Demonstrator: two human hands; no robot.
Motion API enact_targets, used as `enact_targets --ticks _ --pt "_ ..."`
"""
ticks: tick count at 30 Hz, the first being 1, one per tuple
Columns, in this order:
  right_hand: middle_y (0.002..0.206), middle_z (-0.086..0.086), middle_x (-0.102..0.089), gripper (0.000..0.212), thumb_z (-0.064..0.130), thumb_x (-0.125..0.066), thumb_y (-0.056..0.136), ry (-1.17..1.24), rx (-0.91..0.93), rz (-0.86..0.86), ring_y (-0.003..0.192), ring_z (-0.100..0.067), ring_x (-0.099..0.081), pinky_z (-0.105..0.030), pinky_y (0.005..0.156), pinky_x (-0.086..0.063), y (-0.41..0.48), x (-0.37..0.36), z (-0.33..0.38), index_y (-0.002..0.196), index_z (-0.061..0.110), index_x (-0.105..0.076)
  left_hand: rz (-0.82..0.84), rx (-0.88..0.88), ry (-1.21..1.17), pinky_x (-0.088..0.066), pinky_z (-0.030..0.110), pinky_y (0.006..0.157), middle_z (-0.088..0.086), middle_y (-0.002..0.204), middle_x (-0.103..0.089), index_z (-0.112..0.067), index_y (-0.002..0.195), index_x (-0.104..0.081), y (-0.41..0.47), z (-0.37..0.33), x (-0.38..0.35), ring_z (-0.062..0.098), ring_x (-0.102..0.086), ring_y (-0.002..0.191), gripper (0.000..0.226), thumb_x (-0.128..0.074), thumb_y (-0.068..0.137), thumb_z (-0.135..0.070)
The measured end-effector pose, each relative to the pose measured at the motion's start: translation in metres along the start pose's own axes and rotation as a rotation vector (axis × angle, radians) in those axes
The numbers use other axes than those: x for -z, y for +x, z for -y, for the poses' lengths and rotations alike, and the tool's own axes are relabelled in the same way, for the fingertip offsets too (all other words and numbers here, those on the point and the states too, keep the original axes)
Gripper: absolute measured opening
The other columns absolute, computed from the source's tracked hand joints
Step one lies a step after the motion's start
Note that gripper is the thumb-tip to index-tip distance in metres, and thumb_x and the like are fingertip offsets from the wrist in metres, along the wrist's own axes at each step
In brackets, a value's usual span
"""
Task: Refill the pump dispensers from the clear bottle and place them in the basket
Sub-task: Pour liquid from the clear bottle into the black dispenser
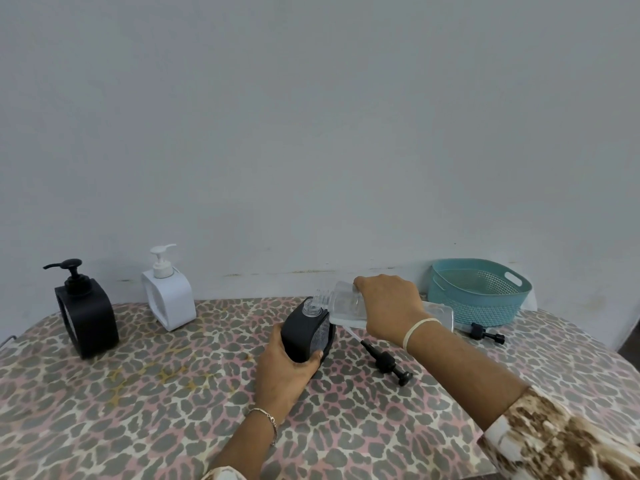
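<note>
Now, on the head camera, a person's left hand (287,368) grips the lower side of an uncapped black dispenser (304,336) standing mid-table, fingers curled round it. The right hand (388,306) clasps the clear bottle (343,306), tipped on its side with its threaded neck just above the dispenser's open mouth. Whether liquid is flowing cannot be made out. A black pump head (384,362) lies on the leopard-print tablecloth (138,393) just right of the dispenser. A second pump (485,333) lies beside the teal basket (479,292) at the far right, against the wall. A capped black dispenser (86,313) and a white dispenser (169,296) stand upright at the far left, well apart from the basket.
</note>
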State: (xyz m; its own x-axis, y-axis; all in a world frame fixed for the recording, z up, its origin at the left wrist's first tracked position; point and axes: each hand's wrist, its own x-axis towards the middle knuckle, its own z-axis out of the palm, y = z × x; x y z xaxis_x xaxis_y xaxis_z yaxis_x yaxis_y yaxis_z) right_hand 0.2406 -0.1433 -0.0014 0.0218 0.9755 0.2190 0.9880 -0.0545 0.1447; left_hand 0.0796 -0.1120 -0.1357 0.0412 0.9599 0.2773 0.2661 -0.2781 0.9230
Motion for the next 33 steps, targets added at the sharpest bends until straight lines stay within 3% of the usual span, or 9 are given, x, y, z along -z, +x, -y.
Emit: enact_targets --ticks 7,17,27,33 --pt "0.102 -0.002 -0.063 0.046 0.004 -0.058 0.080 -0.004 0.006 -0.001 0.092 -0.022 -0.061 -0.028 0.067 -0.041 0.000 0.001 0.000 0.122 0.021 -0.052 -0.001 0.000 -0.005 -0.043 -0.002 0.067 -0.017 0.100 -0.059 -0.030 0.110 -0.047 0.001 0.001 -0.001 0.002 -0.059 0.090 0.058 -0.085 0.068 -0.018" --pt "0.100 -0.002 -0.063 0.044 0.001 -0.055 0.081 0.006 0.001 0.013 0.090 -0.022 -0.060 -0.028 0.064 -0.041 -0.001 0.003 0.000 0.121 0.019 -0.053 0.013 0.019 -0.004 -0.043 -0.001 0.067 -0.026 0.096 -0.056 -0.033 0.107 -0.047 0.000 0.002 0.001 -0.008 -0.057 0.088 0.058 -0.085 0.067 -0.015" --pt "0.098 -0.001 -0.062 0.043 0.001 -0.056 0.081 0.007 -0.009 0.016 0.087 -0.021 -0.058 -0.028 0.065 -0.039 -0.001 0.005 0.002 0.120 0.019 -0.054 0.078 0.083 -0.033 -0.046 0.005 0.073 -0.021 0.096 -0.062 -0.029 0.108 -0.056 0.005 0.009 0.003 -0.004 -0.060 0.090 0.059 -0.088 0.061 -0.010" --pt "0.098 -0.001 -0.063 0.043 0.001 -0.056 0.081 0.010 -0.009 0.012 0.088 -0.021 -0.059 -0.027 0.064 -0.038 -0.001 0.004 0.002 0.119 0.019 -0.054 0.117 0.106 -0.051 -0.051 0.028 0.093 -0.007 0.109 -0.067 -0.027 0.110 -0.057 0.007 0.014 0.005 0.010 -0.063 0.102 0.066 -0.090 0.056 -0.007"
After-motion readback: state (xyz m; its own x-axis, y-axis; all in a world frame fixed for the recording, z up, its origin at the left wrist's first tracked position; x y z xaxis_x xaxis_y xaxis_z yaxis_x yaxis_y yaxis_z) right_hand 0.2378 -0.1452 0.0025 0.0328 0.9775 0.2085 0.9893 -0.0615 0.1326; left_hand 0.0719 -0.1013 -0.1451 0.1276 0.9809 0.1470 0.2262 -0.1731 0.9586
